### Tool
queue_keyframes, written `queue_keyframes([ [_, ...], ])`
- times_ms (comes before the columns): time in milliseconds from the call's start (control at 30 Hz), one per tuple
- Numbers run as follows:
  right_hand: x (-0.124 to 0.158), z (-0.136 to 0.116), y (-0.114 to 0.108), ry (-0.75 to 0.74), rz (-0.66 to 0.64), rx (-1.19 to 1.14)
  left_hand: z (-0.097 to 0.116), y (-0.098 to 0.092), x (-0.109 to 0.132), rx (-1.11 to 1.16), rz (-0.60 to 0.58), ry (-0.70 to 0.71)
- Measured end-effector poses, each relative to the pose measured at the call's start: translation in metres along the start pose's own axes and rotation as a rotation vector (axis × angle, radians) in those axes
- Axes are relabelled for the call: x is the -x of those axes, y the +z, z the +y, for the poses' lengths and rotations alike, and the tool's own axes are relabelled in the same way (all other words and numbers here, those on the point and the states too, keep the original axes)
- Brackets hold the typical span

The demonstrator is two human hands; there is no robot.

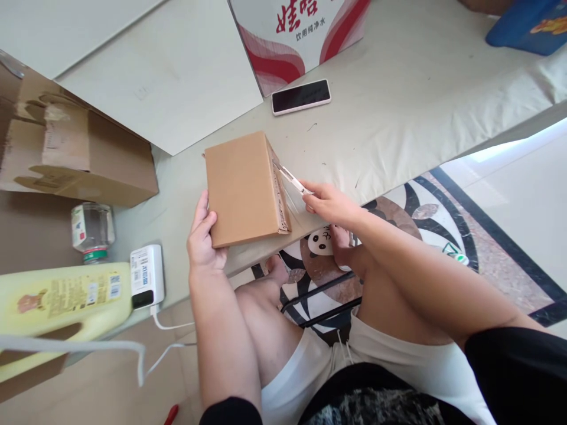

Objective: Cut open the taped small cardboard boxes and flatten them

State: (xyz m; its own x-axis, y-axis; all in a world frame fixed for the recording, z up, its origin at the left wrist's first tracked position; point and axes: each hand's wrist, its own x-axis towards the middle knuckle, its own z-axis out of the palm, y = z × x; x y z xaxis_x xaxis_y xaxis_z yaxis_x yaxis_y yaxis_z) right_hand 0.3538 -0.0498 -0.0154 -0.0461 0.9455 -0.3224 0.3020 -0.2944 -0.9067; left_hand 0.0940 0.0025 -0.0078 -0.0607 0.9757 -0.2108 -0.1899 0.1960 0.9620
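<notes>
Here, box [241, 192], gripped by left hand [204, 241], right hand [330, 202] opposite with cutter [292, 179]

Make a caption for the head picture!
Left hand grips a cardboard box; right hand points a utility knife at it.

The white-and-red carton [283, 59] is bearing 2 lines: large red 娃哈 [296, 15], running off the top edge, and smaller dark 饮用纯净水 [310, 29] beneath. Print on the yellow jug [66, 295] and white device [148, 274] is appearing too blurred to read.
</notes>
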Motion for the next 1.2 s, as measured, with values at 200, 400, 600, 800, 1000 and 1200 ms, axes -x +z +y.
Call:
queue_keyframes([
  [200, -0.011, -0.005, 0.002, -0.025, 0.011, 0.005, -0.001, 0.001, 0.000, -0.011, 0.002, 0.018],
  [400, -0.013, -0.005, 0.002, -0.049, 0.021, 0.005, -0.003, 0.005, -0.001, 0.010, 0.026, 0.033],
  [600, -0.002, 0.008, -0.014, -0.024, 0.306, -0.173, -0.004, 0.003, 0.000, 0.020, 0.044, 0.026],
  [800, -0.017, 0.030, -0.015, -0.001, 0.422, 0.282, -0.009, -0.005, -0.006, 0.036, 0.037, 0.015],
  [1000, -0.016, 0.035, -0.004, -0.112, 0.511, 0.467, -0.015, -0.014, -0.007, 0.016, 0.026, -0.006],
  [1200, -0.007, 0.027, 0.000, -0.477, 0.376, 0.409, -0.007, -0.002, -0.001, 0.129, 0.173, 0.002],
])
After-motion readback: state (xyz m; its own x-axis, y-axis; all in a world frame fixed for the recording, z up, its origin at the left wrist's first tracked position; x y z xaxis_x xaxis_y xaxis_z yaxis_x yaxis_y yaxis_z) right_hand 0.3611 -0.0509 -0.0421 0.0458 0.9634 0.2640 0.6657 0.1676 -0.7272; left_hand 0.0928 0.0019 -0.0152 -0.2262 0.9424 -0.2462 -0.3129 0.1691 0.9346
